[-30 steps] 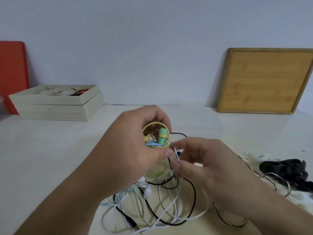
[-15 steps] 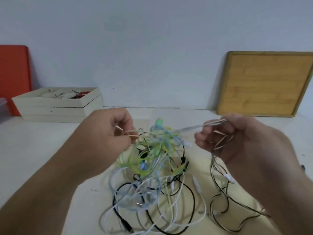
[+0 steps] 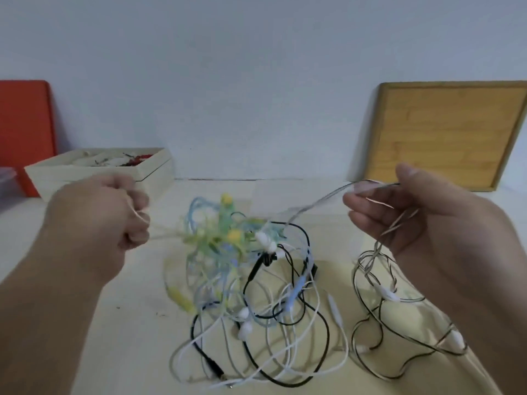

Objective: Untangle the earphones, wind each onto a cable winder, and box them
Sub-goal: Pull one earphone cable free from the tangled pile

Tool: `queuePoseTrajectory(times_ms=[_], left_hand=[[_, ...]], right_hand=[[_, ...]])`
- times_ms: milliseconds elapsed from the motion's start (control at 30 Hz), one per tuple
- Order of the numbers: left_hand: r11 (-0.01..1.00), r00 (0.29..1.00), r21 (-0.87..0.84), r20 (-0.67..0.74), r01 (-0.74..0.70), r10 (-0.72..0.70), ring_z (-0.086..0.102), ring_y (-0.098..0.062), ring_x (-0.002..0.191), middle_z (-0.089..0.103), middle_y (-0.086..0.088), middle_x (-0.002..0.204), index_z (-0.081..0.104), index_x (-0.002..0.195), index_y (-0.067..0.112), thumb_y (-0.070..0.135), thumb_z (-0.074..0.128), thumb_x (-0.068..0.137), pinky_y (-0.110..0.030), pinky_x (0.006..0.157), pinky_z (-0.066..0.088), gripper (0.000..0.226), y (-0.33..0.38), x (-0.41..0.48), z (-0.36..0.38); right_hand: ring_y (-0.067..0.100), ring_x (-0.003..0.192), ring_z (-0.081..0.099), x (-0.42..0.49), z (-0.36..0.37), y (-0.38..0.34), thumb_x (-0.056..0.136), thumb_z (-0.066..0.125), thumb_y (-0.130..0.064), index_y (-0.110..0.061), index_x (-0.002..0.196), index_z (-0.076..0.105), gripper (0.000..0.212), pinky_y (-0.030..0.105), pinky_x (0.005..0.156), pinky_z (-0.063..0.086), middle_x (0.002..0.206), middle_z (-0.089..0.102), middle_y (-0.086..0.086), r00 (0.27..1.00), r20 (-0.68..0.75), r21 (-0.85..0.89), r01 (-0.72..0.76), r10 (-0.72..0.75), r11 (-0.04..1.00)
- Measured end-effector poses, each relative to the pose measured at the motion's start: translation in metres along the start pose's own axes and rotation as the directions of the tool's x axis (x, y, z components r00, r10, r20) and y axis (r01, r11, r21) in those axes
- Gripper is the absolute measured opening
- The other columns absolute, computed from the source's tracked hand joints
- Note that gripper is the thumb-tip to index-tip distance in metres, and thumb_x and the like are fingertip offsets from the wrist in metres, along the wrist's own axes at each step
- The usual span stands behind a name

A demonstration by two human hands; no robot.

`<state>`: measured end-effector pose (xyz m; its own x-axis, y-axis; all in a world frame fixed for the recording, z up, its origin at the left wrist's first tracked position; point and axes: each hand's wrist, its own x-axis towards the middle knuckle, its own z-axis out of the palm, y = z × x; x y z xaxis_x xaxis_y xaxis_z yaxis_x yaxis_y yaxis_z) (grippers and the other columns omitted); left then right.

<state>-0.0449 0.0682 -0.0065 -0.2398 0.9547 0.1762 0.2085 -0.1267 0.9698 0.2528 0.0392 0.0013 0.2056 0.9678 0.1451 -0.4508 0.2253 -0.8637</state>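
Left hand [image 3: 97, 220]: at 9 o'clock from the tangle, raised off the table, fingers curled into a fist that pinches a pale yellow cable; the fingertips are blurred
Right hand [image 3: 422, 220]: at 3 o'clock from the tangle, raised, thumb and forefinger pinching a grey cable, the other fingers loosely curled under it
Tangle of earphones [image 3: 251, 280]: in the middle of the table [image 3: 142, 323] between the two hands, its upper part lifted, its lower loops lying flat
Pale yellow cable [image 3: 168, 236]: runs taut from the left fist toward 3 o'clock into the green, yellow and light blue knot
Grey cable [image 3: 316, 202]: runs from the right hand's pinch toward 8 o'clock into the tangle; its other loops hang from the palm and lie on the table at 4 o'clock from the tangle
Black cable [image 3: 308, 243]: loops through the tangle's right half, among white cables
White earbuds [image 3: 245, 329]: two, close together, low in the tangle
Box [image 3: 85, 173]: cream, open-topped, at 10 o'clock, well apart from the tangle; small items inside, too small to name
Red board [image 3: 25, 124]: upright against the wall, behind the box
Wooden board [image 3: 447, 132]: leaning on the wall at 2 o'clock
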Motion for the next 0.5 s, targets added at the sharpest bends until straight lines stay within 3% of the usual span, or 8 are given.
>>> queuePoseTrajectory(times_ms=[67, 133, 200, 267, 333, 367, 433, 500], left_hand=[[0.968, 0.991, 0.234, 0.114, -0.089, 0.063, 0.047, -0.020, 0.043, 0.061, -0.004, 0.056, 0.060, 0.067, 0.018, -0.022, 0.036, 0.080, -0.023, 0.050, 0.031, 0.049, 0.000, 0.001, 0.006], [0.947, 0.962, 0.277, 0.257, -0.164, 0.091, 0.065, -0.019, 0.070, 0.075, 0.003, 0.080, 0.071, 0.084, 0.021, -0.032, 0.038, 0.076, -0.031, 0.065, 0.048, 0.063, 0.005, 0.002, 0.020], [0.954, 0.930, 0.093, 0.268, -0.285, 0.251, 0.070, -0.013, 0.092, 0.076, 0.005, 0.096, 0.074, 0.090, 0.025, -0.036, 0.038, 0.069, -0.029, 0.083, 0.051, 0.074, 0.016, -0.003, 0.029], [0.909, 0.894, -0.185, 0.190, -0.373, 0.406, 0.071, -0.016, 0.092, 0.077, 0.001, 0.094, 0.077, 0.085, 0.025, -0.025, 0.043, 0.058, -0.025, 0.084, 0.055, 0.067, 0.028, -0.012, 0.037], [0.863, 0.845, -0.283, 0.225, -0.420, 0.485, 0.072, -0.018, 0.089, 0.077, -0.001, 0.094, 0.077, 0.089, 0.025, -0.008, 0.053, 0.066, -0.023, 0.081, 0.055, 0.047, 0.033, -0.023, 0.050], [0.871, 0.825, -0.250, 0.291, -0.424, 0.485, 0.072, -0.015, 0.091, 0.076, 0.001, 0.098, 0.075, 0.097, 0.028, 0.007, 0.063, 0.073, -0.023, 0.082, 0.055, 0.034, 0.031, -0.030, 0.059], [0.904, 0.802, -0.024, 0.453, -0.426, 0.390, 0.069, -0.005, 0.101, 0.072, 0.013, 0.106, 0.065, 0.114, 0.038, 0.041, 0.073, 0.074, -0.024, 0.089, 0.053, 0.041, 0.021, -0.043, 0.076], [0.840, 0.785, 0.227, 0.532, -0.492, 0.316, 0.065, 0.004, 0.099, 0.068, 0.022, 0.104, 0.059, 0.116, 0.046, 0.050, 0.076, 0.078, -0.019, 0.085, 0.050, 0.041, 0.012, -0.048, 0.086]], right_hand=[[0.034, 0.077, 0.076, -0.003, 0.002, 0.000, 0.078, 0.059, -0.028, -0.007, 0.103, 0.050, 0.034, 0.037, 0.064, 0.063, 0.082, 0.075, 0.020, 0.999, 0.045, 0.005, -0.028, 0.028, 1.000], [0.036, 0.079, 0.075, -0.007, 0.005, 0.000, 0.081, 0.056, -0.029, -0.012, 0.092, 0.050, 0.021, 0.038, 0.065, 0.063, 0.092, 0.075, 0.022, 0.993, 0.103, -0.015, -0.047, 0.048, 0.999], [0.038, 0.079, 0.075, -0.012, 0.007, 0.000, 0.082, 0.055, -0.028, -0.014, 0.083, 0.051, 0.015, 0.039, 0.064, 0.061, 0.100, 0.075, 0.020, 0.982, 0.176, -0.060, -0.057, 0.067, 0.997], [0.039, 0.080, 0.075, -0.017, 0.007, 0.002, 0.082, 0.055, -0.027, -0.009, 0.082, 0.056, 0.017, 0.039, 0.063, 0.061, 0.107, 0.075, 0.015, 0.961, 0.265, -0.100, -0.058, 0.083, 0.993], [0.036, 0.078, 0.075, -0.021, 0.007, 0.004, 0.082, 0.055, -0.024, -0.006, 0.080, 0.056, 0.017, 0.037, 0.060, 0.061, 0.112, 0.074, 0.011, 0.933, 0.349, -0.130, -0.050, 0.093, 0.990], [0.034, 0.074, 0.074, -0.022, 0.007, 0.004, 0.083, 0.055, -0.022, -0.007, 0.078, 0.055, 0.016, 0.036, 0.057, 0.060, 0.113, 0.074, 0.010, 0.922, 0.377, -0.137, -0.038, 0.088, 0.990], [0.028, 0.061, 0.071, -0.023, 0.006, 0.002, 0.085, 0.055, -0.022, -0.009, 0.074, 0.052, 0.018, 0.035, 0.054, 0.057, 0.115, 0.073, 0.008, 0.904, 0.425, -0.146, 0.010, 0.054, 0.989], [0.022, 0.054, 0.067, -0.022, 0.005, -0.002, 0.087, 0.055, -0.025, -0.015, 0.070, 0.053, 0.020, 0.040, 0.060, 0.054, 0.119, 0.071, 0.008, 0.877, 0.481, -0.139, 0.083, -0.006, 0.987]])
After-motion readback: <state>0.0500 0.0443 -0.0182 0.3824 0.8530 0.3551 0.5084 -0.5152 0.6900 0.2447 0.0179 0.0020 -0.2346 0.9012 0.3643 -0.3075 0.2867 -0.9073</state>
